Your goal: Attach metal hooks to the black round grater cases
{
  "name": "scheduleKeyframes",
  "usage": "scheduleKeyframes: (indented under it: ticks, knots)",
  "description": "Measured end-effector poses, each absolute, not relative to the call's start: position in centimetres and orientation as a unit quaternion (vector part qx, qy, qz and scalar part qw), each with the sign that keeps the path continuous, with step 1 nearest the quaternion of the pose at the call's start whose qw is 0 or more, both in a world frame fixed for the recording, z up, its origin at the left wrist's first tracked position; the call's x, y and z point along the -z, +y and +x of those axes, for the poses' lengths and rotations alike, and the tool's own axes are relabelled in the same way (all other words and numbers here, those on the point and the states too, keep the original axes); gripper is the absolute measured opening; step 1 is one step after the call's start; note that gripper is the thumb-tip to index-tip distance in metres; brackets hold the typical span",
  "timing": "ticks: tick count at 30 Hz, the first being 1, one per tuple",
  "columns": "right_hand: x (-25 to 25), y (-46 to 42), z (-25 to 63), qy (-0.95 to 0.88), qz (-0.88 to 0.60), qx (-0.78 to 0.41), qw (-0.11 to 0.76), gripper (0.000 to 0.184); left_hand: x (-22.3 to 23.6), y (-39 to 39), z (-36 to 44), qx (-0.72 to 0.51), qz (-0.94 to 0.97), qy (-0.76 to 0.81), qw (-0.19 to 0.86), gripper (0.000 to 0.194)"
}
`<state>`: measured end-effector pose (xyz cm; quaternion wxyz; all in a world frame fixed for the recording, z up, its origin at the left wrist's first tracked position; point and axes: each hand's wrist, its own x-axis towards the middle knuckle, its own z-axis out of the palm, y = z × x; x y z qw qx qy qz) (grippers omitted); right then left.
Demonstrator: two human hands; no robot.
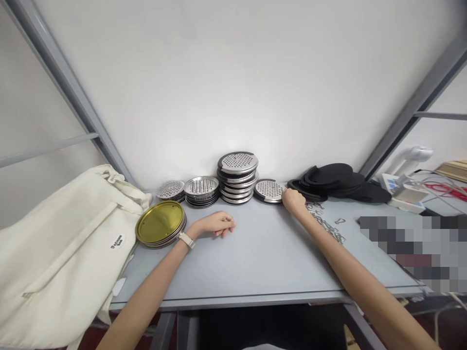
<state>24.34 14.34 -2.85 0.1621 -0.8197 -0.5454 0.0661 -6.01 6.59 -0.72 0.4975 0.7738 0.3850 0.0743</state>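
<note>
My right hand [294, 200] is closed at the right edge of a round metal grater disc [269, 190] with a black rim, which lies flat at the back of the table. Its fingertips are mostly hidden behind the hand. Loosely curled, my left hand [218, 223] rests low over the table with nothing visible in it. Behind and between the hands rises a tall stack of black-rimmed grater discs [238, 177]. Further left are a stack of slotted grater discs [202, 188] and a shorter stack with coarser holes [170, 190].
Gold-coloured round lids [160, 222] are piled beside a cream bag [65, 253] at left. Right of my right hand lie black round pieces [333, 180] and scattered metal clips [328, 226]. Cables [445, 189] and a power strip [389, 183] sit far right. A wall [233, 87] closes the back.
</note>
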Motion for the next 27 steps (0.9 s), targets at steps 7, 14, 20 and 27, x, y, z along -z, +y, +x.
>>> scheduleKeyframes:
  ticks: [7, 14, 20, 27]
  knots:
    - [2.4, 13.6, 23.8, -0.554, -0.822, -0.018, 0.129, 0.031, 1.5, 6.9, -6.0, -0.162, 0.761, 0.434, 0.455, 0.03]
    - [2.0, 11.3, 23.2, -0.633, -0.76, 0.023, 0.146, 0.055, 3.0, 7.9, -5.8, -0.252, 0.728, 0.49, 0.408, 0.049]
    - [2.3, 11.7, 24.2, -0.662, -0.734, 0.016, 0.152, 0.052, 3.5, 8.2, -5.9, -0.255, 0.72, 0.489, 0.421, 0.056]
    - [1.8, 11.9, 27.5, -0.635, -0.75, 0.074, 0.169, 0.034, 3.5, 8.2, -6.0, -0.256, 0.718, 0.485, 0.427, 0.057]
